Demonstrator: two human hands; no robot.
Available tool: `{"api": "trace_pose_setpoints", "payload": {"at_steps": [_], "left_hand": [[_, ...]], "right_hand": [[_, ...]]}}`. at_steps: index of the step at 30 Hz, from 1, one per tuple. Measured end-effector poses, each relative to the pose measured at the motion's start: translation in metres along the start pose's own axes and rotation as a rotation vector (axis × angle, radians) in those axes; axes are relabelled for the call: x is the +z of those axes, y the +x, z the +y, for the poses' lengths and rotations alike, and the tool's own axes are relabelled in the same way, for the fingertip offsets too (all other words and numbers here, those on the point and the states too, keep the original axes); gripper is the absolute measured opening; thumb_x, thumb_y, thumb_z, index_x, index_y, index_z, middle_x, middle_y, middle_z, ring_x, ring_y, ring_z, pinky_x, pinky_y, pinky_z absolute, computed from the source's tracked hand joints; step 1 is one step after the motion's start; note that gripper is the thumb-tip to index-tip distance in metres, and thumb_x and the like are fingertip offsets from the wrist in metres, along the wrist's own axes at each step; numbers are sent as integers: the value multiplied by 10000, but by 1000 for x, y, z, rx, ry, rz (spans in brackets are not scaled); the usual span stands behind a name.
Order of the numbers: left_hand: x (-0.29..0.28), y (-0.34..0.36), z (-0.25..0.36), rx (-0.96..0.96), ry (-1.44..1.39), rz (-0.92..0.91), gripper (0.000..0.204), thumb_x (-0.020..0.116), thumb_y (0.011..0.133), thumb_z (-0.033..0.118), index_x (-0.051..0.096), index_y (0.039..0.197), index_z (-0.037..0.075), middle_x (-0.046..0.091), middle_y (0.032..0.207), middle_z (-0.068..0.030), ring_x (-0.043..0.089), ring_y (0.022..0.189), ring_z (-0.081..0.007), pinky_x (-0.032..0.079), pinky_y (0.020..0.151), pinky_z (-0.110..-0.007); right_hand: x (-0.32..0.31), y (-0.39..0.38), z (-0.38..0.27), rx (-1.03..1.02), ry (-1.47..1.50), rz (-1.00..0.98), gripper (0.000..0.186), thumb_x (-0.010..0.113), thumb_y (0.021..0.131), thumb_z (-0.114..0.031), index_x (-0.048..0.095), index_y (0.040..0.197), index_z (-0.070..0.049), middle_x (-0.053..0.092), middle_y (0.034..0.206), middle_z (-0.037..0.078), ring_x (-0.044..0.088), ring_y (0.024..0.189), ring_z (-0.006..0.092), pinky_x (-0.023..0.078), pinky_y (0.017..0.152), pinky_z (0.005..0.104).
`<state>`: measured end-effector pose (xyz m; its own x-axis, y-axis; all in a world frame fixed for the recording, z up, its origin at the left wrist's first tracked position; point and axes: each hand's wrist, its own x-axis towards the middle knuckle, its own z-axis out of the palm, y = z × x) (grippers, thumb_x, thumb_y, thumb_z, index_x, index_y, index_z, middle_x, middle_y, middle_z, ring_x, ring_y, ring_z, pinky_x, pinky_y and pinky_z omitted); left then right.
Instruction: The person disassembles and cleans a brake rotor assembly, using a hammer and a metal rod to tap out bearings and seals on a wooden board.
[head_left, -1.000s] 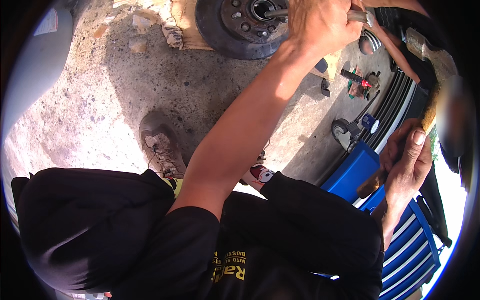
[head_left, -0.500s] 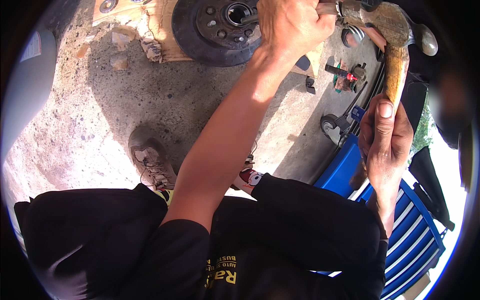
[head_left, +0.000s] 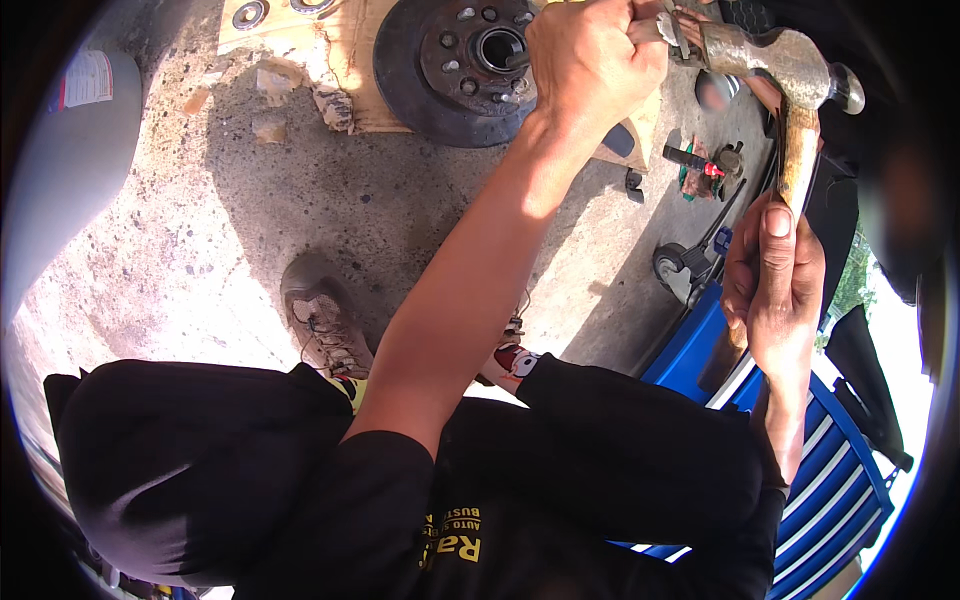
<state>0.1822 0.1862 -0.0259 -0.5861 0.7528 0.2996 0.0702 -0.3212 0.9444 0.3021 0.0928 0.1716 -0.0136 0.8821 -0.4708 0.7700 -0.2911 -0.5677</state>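
Observation:
My left hand (head_left: 600, 75) is closed round a metal rod-like tool (head_left: 650, 29). Its far tip (head_left: 517, 61) reaches into the centre bore of a brake disc with a studded hub (head_left: 408, 95), and my fist hides the middle of it. My right hand (head_left: 780, 285) grips the wooden handle of a ball-peen hammer (head_left: 800, 150). The hammer's flat face is right beside the rod's outer end; whether they touch, I cannot tell. The disc lies on a flat piece of cardboard (head_left: 350, 75) on the concrete floor.
Bearing rings (head_left: 250, 14) lie on the cardboard's far left. A black-and-red tool (head_left: 692, 160) and a caster wheel (head_left: 670, 265) are on the right. A blue slatted chair (head_left: 825, 470) stands near my right arm, a grey container (head_left: 95, 150) at left. Another person's blurred foot (head_left: 715, 90) shows.
The whole view has shifted slightly, so the disc and floor appear a little lower and further right. Both hands keep their grips, and the hammer head stays beside the rod's end.

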Motion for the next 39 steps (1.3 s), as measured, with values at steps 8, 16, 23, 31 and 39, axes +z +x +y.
{"api": "trace_pose_setpoints", "payload": {"at_steps": [8, 16, 23, 31, 39], "left_hand": [[2, -1, 5, 15, 94, -155, 162, 706, 898, 234, 724, 897, 73, 690, 691, -171, 702, 635, -367, 551, 588, -445], [-5, 3, -8, 139, 107, -102, 346, 767, 802, 183, 725, 1122, 58, 734, 804, -158, 729, 701, -348, 575, 620, -415], [-4, 2, -9, 166, 64, -10, 316, 775, 796, 159, 723, 1092, 62, 733, 790, -157, 735, 693, -330, 580, 604, -393], [-7, 6, -4, 68, 146, -90, 289, 758, 789, 183, 721, 1040, 46, 710, 715, -170, 725, 626, -307, 581, 586, -397], [-7, 4, -13, 103, 105, -40, 257, 751, 793, 194, 731, 1016, 68, 703, 688, -154, 720, 612, -303, 577, 578, -409]], "right_hand": [[-11, -32, -10, -134, 30, 362, 439, 446, 1108, -485, 535, 997, -70, 428, 623, -26, 353, 463, 23, 279, 412, 197], [-4, -35, 1, -86, 1, 276, 447, 462, 1103, -482, 568, 1023, -56, 458, 623, -29, 360, 467, 17, 272, 421, 194], [10, -12, 5, -111, 22, 160, 386, 483, 1111, -423, 552, 1033, -50, 426, 657, -54, 326, 497, 4, 262, 442, 187], [-8, -29, -21, -162, -47, 375, 458, 447, 1112, -464, 549, 1061, -20, 455, 694, 4, 361, 493, 33, 294, 443, 198], [9, -2, -2, -147, -278, 206, 364, 480, 1118, -375, 543, 919, -78, 428, 637, -40, 388, 494, 41, 329, 457, 212]]}}
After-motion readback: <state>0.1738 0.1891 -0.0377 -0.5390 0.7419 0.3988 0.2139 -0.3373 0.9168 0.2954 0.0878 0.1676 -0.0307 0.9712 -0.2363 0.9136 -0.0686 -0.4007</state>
